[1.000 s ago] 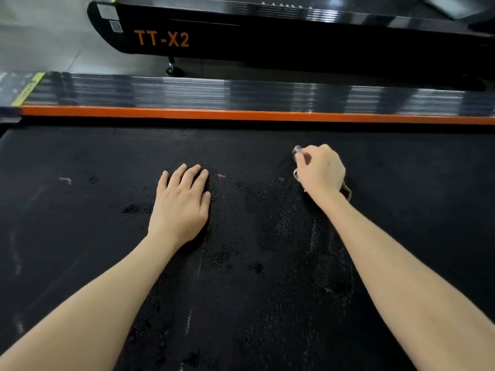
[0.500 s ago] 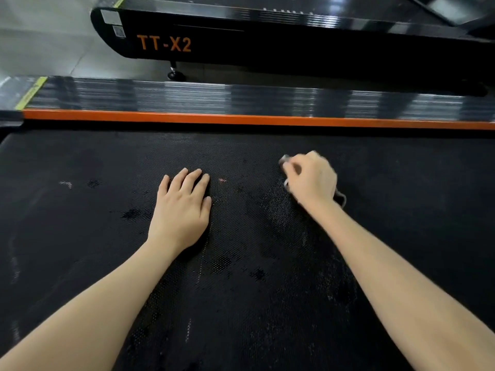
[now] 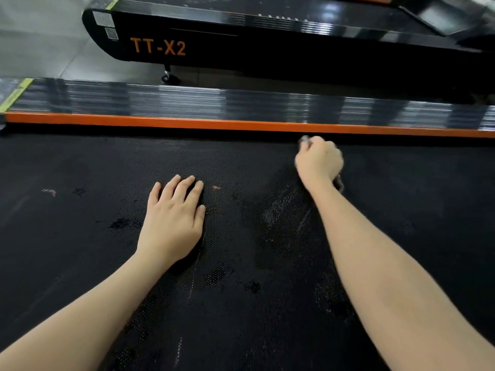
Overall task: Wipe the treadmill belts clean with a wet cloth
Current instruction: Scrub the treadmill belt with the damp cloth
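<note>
cloth at the belt's far edge

the cloth [image 3: 304, 140] is bunched under the right hand [image 3: 318, 162], whose fingers curl tight around it. only grey scraps show past the knuckles and by the wrist. it sits on the black treadmill belt [image 3: 80, 263] just short of the far edge, near the orange strip [image 3: 187, 123]. the left hand [image 3: 174, 223] rests flat near the belt's middle, fingers straight, holding nothing. dark patches and pale streaks mark the belt between the arms. beyond the ribbed side rail [image 3: 187, 101] stands a second treadmill [image 3: 267, 49].
</note>
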Motion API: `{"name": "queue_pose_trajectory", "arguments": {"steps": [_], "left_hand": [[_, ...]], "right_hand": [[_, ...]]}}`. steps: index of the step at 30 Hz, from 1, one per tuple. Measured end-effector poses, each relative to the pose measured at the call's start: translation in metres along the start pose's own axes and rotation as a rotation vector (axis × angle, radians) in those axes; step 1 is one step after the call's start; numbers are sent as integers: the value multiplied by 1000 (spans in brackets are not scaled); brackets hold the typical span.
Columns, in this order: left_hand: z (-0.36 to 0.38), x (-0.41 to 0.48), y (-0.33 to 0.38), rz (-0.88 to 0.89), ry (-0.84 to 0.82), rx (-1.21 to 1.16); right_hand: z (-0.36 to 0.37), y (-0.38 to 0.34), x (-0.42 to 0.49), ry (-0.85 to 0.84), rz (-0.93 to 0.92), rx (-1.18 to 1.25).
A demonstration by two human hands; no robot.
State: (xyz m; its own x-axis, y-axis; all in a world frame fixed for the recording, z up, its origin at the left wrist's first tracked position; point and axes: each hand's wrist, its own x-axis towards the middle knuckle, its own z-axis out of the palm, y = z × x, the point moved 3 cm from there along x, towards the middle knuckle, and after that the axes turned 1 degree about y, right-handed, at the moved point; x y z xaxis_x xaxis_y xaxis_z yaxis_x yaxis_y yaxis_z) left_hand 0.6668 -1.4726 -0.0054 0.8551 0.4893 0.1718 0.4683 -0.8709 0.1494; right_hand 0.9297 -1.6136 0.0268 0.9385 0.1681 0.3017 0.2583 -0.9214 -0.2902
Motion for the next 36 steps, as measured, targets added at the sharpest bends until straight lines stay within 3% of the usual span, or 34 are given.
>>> {"name": "queue_pose_trajectory", "arguments": {"steps": [4,6,8,12,14,16,22,26,32,34,36], "left_hand": [[-1,1,0,2,6,-14],[-2,0,-1,1,9,-22],[-3,-1,-2,3,17,-27],[-2,-1,0,-7,29,-16],[-2,0,1,-7,32,-7],[-2,0,1,-5,27,1],[-2,0,0,-11,13,-2],[-3,0,1,-13,4,-23],[-3,-1,1,-2,7,-47],[-4,-1,1,4,15,-62],[-4,-1,0,0,19,-99]], "right_hand": [[10,-79,-69,-43,-503,195],[6,-84,-79,-90,-635,288],[3,-66,-56,-110,-572,261],[7,-11,10,-26,-96,156],[8,-13,16,-7,-31,125],[11,-33,9,-7,-81,128],[23,-113,-40,-129,-477,240],[20,-105,-54,-184,-602,211],[-20,-52,-159,-187,-969,456],[-22,-46,-151,-185,-984,426],[-13,-62,-118,-126,-839,297]]}}
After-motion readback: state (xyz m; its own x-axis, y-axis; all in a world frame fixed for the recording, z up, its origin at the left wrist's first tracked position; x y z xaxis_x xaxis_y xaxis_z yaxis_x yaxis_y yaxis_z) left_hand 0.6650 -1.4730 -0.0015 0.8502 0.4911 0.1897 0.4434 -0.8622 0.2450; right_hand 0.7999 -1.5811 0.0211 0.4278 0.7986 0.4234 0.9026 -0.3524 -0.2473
